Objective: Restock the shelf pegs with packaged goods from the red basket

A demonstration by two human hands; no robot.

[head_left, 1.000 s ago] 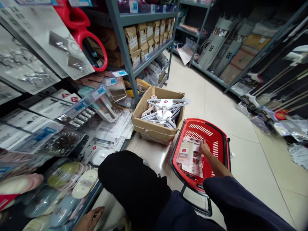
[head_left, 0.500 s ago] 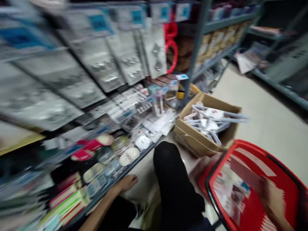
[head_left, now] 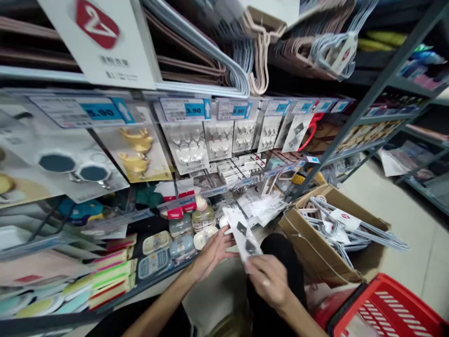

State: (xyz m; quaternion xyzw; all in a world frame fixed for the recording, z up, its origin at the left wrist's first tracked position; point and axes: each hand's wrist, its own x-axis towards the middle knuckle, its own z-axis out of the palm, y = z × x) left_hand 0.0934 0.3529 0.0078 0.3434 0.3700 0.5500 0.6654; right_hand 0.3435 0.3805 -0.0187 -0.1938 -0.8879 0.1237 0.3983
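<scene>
My right hand (head_left: 268, 282) is closed on the lower end of a white packet of hooks (head_left: 242, 234), a narrow card with two dark diamond shapes. The packet is tilted above my knee, in front of the low shelf. My left hand (head_left: 214, 250) is open beside it, fingers spread toward the packet's left edge; whether they touch it I cannot tell. A similar packet with two dark diamonds (head_left: 295, 135) hangs on the rack beyond. Soap boxes (head_left: 183, 247) stand on the shelf left of my left hand.
A cardboard box (head_left: 305, 238) full of hangers (head_left: 345, 229) stands on the floor at right, some hangers jutting over its rim. A red shopping basket (head_left: 396, 304) is at the lower right. Hook packets and price tags (head_left: 194, 108) line the rack, with more hangers above.
My right hand has come out of the red basket with the packet of hooks and moved left to the shelf front. My left hand has risen and opened beside it. The view has turned right-to-left and up.
</scene>
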